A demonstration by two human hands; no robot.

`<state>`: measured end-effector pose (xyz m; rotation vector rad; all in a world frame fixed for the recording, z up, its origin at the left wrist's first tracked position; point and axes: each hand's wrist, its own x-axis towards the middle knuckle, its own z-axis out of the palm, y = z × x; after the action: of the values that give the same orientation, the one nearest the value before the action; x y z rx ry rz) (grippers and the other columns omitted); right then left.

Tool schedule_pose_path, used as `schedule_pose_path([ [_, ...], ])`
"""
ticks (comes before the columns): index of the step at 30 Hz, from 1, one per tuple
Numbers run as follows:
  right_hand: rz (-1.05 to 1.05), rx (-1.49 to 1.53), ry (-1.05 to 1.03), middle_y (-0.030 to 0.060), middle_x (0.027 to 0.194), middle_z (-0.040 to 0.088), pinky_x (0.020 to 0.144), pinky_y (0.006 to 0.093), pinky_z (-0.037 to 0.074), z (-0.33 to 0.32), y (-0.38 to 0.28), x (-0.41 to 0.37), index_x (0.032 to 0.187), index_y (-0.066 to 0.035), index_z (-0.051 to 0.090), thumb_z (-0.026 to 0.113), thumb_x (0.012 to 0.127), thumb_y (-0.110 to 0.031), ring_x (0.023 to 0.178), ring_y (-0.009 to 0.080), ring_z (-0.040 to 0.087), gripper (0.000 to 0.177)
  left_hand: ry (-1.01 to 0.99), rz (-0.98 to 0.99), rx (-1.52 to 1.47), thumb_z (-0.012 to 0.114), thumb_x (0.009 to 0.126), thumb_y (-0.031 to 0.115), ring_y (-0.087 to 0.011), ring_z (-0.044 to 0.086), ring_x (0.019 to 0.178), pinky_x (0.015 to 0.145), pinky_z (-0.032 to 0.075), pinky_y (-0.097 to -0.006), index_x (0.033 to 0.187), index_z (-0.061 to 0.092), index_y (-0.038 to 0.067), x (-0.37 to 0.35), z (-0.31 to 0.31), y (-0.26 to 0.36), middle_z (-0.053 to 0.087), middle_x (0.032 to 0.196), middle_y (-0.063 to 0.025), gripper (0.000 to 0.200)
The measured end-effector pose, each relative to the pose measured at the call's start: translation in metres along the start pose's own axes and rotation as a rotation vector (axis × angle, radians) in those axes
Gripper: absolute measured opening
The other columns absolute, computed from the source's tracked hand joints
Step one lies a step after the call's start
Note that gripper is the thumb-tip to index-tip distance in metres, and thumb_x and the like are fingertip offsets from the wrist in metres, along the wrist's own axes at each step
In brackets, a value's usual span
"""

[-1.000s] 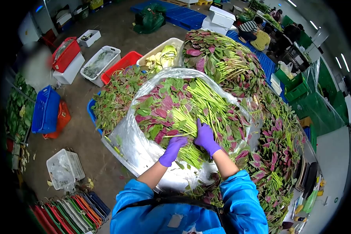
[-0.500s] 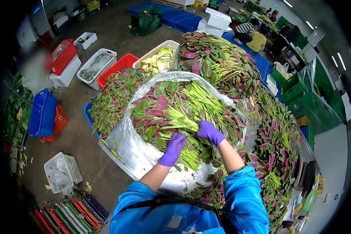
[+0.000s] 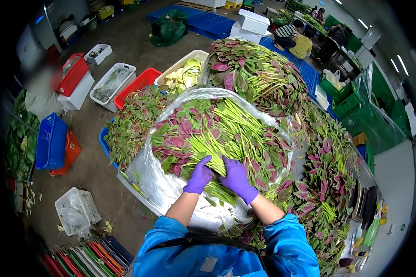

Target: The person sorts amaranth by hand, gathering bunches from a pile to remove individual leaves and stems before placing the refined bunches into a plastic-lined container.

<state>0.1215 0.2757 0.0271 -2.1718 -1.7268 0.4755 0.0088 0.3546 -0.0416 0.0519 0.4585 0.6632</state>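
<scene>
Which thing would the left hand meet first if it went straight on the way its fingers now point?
Most likely the green stems in the clear plastic bag, right by the fingertips of the left hand, though this single view leaves the depth unclear.

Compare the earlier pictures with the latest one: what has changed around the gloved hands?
The stem bunch, lifted by the right hand earlier, now lies lower on the pile, nearer the person. The right hand came nearer too, beside the left hand at the bunch's end. The plastic bag stayed in place.
</scene>
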Motion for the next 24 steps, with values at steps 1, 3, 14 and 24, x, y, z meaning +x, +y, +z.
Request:
schedule_pose_path([
  [1, -0.021, 0.044, -0.038, 0.0237, 0.109, 0.051, 0.089, 0.0446, 0.039, -0.001, -0.003, -0.002, 0.122, 0.002, 0.04, 0.07, 0.061, -0.02, 0.103, 0.0386, 0.048, 0.072, 0.023, -0.022, -0.01, 0.053, 0.084, 0.012, -0.0256, 0.057, 0.095, 0.087, 0.046, -0.0382, 0.115, 0.045, 0.0, 0.001, -0.002, 0.001, 0.057, 0.106, -0.0132, 0.034],
  [3, -0.091, 0.004, -0.007, 0.0254, 0.113, 0.047, 0.093, 0.0458, 0.035, 0.011, -0.001, -0.01, 0.123, 0.004, 0.037, 0.07, 0.06, -0.019, 0.107, 0.0399, 0.044, 0.075, 0.042, -0.024, 0.015, 0.053, 0.084, 0.012, -0.0248, 0.058, 0.094, 0.086, 0.047, -0.0374, 0.114, 0.046, 0.0, 0.0, -0.004, -0.001, 0.058, 0.104, -0.0127, 0.033],
  [14, 0.017, 0.368, 0.262, 0.0206, 0.103, 0.059, 0.083, 0.0377, 0.045, -0.015, 0.027, 0.026, 0.112, 0.0, 0.053, 0.053, 0.085, -0.038, 0.092, 0.0316, 0.059, 0.047, 0.121, -0.034, 0.032, 0.057, 0.077, 0.01, -0.0246, 0.059, 0.092, 0.083, 0.048, -0.0365, 0.108, 0.051, 0.003, -0.012, -0.011, -0.004, 0.059, 0.099, -0.0098, 0.032],
  [24, -0.009, -0.138, -0.011, 0.0105, 0.087, 0.063, 0.085, 0.0457, 0.035, 0.008, 0.085, 0.038, 0.097, -0.012, 0.062, 0.056, 0.079, -0.025, 0.09, 0.0269, 0.056, 0.023, -0.012, -0.131, -0.036, 0.047, 0.071, 0.012, -0.0358, 0.049, 0.11, 0.096, 0.039, -0.0474, 0.127, 0.035, -0.003, -0.019, -0.034, 0.027, 0.047, 0.122, -0.0223, 0.059],
])
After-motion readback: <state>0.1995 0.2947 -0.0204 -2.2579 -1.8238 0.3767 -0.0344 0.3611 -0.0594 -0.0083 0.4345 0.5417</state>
